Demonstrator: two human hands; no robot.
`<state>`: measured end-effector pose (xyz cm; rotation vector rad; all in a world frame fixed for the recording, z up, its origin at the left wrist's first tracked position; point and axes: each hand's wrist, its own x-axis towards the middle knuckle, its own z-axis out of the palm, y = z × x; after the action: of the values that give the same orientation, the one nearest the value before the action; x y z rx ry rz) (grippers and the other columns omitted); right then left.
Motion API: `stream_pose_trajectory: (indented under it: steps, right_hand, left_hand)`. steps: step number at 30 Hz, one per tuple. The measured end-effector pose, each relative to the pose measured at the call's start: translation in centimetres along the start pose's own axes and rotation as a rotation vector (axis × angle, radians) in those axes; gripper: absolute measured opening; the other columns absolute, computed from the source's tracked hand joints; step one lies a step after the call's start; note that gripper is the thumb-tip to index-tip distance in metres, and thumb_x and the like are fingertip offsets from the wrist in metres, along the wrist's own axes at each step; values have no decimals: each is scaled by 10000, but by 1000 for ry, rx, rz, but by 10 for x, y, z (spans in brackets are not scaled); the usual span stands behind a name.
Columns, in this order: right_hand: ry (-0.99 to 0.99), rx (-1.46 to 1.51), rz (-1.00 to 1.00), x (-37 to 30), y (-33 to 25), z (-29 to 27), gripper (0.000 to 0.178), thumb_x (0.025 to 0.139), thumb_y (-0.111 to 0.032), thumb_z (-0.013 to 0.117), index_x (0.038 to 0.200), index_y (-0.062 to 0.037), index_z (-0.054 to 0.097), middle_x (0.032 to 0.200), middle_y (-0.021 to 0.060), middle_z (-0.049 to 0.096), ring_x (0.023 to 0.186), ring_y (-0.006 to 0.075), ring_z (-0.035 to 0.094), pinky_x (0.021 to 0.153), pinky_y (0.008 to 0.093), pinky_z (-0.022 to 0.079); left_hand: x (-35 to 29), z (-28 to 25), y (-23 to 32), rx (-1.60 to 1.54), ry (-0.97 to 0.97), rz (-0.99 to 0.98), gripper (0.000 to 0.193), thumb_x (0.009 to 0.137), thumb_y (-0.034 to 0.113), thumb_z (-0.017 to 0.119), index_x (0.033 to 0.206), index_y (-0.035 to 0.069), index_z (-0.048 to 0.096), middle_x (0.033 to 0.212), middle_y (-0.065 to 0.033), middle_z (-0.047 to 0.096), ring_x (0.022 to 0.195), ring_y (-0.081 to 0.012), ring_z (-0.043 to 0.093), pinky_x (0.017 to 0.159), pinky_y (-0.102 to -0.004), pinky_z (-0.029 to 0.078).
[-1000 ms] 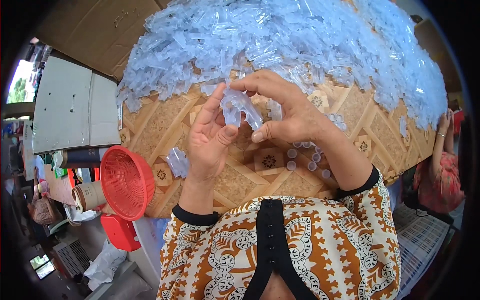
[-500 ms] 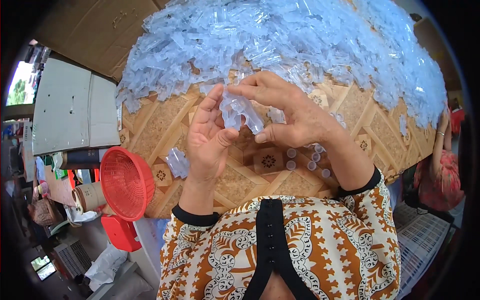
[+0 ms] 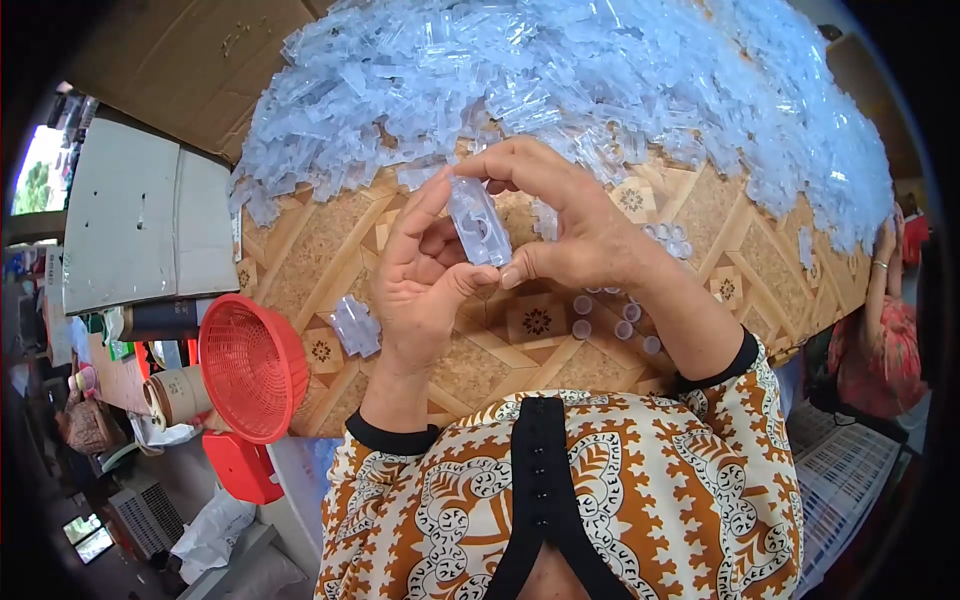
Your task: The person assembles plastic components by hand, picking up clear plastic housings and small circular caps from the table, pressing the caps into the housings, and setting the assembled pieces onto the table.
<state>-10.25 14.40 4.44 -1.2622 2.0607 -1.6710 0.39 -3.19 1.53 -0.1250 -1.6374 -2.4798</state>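
Between my two hands I hold a small clear plastic box, folded to a narrow rectangular shape with a cutout on the side facing me. My left hand grips its left side, thumb at the lower end and fingertips near the top. My right hand pinches it too, with the thumb at the lower corner and the index finger at the upper end. A clear plastic piece lies on the table left of my left wrist. Small round clear discs sit below my right forearm, and more discs lie beyond it.
A large heap of clear plastic pieces covers the far side of the patterned table. At the left edge stands a red basket, near a red container and a pale cardboard panel. Another person's arm reaches in at far right.
The plastic piece was open and loosely shaped; now it is a squared, narrow box. My right thumb has moved left, close to my left thumb.
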Motion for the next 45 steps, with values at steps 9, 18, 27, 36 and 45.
stream_pose_trajectory:
  steps: [9, 18, 27, 36, 45]
  right_hand:
    - [-79, 108, -47, 0, -2, -4, 837, 616, -163, 845, 1397, -95, 551, 1235, 81, 580, 1122, 263, 566, 1029, 375, 442]
    - [20, 82, 69, -1, 4, 2, 949, 547, -460, 911, 1351, -67, 594, 1185, 39, 586, 1052, 185, 541, 935, 336, 452]
    - [-82, 90, 5, -2, -3, -1, 873, 662, -194, 839, 1452, -75, 486, 1324, 114, 521, 1263, 293, 490, 1096, 406, 396]
    - [-127, 231, -4, -4, 11, -10, 876, 712, -442, 834, 1450, -76, 537, 1326, 87, 564, 1177, 223, 526, 1023, 373, 413]
    - [-31, 224, 46, -9, 2, 4, 800, 725, -440, 830, 1416, -120, 583, 1311, 88, 586, 1206, 235, 548, 1042, 376, 424]
  left_hand:
    - [-1, 1, 1, 63, 8, 93, 746, 788, -120, 746, 1457, 17, 447, 1546, -160, 380, 1248, -242, 576, 1003, -376, 552]
    - [-1, 2, 2, 77, 2, 52, 698, 802, -122, 728, 1440, -12, 466, 1579, -175, 338, 1279, -245, 556, 1018, -369, 539]
    - [-1, 0, 1, 87, 3, 108, 682, 801, -134, 726, 1426, 9, 492, 1571, -192, 341, 1256, -257, 578, 991, -374, 561]
    - [-2, 8, 2, 102, -11, 106, 687, 807, -156, 708, 1435, 4, 481, 1583, -167, 317, 1262, -255, 574, 978, -355, 569]
    - [-10, 0, 0, 208, -28, 154, 613, 838, -161, 672, 1412, -15, 510, 1583, -194, 329, 1304, -259, 537, 1000, -336, 547]
